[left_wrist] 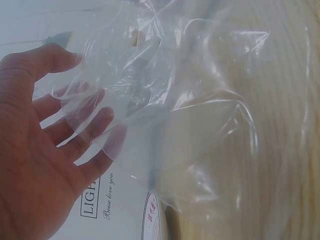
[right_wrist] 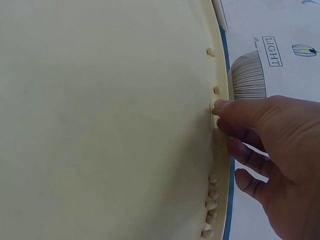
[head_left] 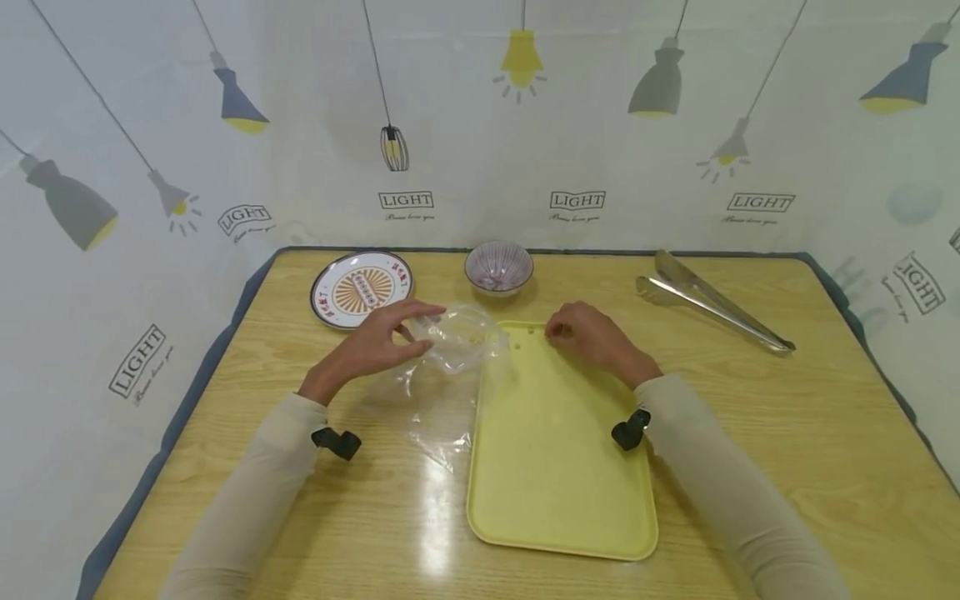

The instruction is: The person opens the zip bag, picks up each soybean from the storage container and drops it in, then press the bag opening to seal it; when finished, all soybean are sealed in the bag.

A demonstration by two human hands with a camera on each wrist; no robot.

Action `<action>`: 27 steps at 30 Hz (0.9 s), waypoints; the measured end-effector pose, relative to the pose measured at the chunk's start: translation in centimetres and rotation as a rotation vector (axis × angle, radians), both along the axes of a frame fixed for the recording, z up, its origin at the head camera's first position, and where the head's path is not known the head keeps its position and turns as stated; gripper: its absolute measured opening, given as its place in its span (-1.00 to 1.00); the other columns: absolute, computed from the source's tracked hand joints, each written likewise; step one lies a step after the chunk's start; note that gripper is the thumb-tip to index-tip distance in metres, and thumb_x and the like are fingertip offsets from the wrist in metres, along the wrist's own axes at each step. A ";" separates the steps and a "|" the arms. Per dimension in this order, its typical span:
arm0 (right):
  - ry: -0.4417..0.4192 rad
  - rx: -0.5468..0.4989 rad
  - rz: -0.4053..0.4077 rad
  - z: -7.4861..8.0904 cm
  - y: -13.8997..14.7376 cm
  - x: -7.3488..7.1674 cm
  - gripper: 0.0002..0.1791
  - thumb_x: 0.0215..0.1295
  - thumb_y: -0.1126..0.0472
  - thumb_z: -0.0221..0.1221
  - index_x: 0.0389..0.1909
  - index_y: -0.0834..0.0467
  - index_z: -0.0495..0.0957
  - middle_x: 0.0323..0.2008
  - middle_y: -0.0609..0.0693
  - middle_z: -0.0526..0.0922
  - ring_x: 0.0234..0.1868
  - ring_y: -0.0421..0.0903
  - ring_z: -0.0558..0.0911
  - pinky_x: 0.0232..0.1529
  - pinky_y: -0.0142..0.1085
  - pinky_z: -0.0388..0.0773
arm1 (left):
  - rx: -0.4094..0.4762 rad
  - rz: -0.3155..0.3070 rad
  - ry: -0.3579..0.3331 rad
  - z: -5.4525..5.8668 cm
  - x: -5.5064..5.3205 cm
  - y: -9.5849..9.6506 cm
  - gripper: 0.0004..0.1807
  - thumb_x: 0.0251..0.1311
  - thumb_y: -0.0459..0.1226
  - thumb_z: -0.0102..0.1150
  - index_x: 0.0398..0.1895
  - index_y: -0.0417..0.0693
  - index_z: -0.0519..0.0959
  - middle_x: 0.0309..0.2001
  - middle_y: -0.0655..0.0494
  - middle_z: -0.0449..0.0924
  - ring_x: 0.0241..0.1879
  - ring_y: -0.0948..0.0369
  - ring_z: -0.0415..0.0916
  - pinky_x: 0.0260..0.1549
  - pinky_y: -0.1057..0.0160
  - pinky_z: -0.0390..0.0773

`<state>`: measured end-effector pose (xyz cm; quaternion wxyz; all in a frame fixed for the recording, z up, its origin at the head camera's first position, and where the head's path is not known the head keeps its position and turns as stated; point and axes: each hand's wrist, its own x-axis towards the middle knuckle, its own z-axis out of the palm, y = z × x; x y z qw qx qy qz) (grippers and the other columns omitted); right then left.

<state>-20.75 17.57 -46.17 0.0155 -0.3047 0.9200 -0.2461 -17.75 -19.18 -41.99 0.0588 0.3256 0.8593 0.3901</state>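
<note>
My left hand (head_left: 371, 346) holds a clear plastic bag (head_left: 438, 425) by its rim, which stands widely parted beside the tray. In the left wrist view the fingers show through the film of the bag (left_wrist: 205, 125), with the thumb at its edge. A small pale speck (left_wrist: 134, 37) appears through the plastic; whether it lies inside, I cannot tell. My right hand (head_left: 596, 340) is at the far edge of the yellow tray (head_left: 562, 475). Its thumb and forefinger pinch a small pale bean (right_wrist: 216, 111). Several more beans (right_wrist: 211, 205) lie along that edge.
Behind the left hand lies a round plate (head_left: 363, 287) with an orange sunburst print. A striped bowl (head_left: 498, 268) stands at the back of the wooden table (head_left: 247, 383). Metal tongs (head_left: 716, 308) rest at the back right. A printed sheet encloses the table.
</note>
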 end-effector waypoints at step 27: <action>0.084 -0.242 -0.005 6.0 -3.7 0.6 -0.93 0.31 0.30 0.31 -0.23 0.16 0.74 -0.26 0.04 0.75 -0.20 -0.04 0.63 -0.10 -0.05 0.63 | -0.014 0.005 -0.016 0.0 -0.1 0.5 -0.44 0.26 -0.27 0.30 0.35 -0.08 0.48 0.27 -0.04 0.55 0.24 0.03 0.52 -0.03 0.03 0.69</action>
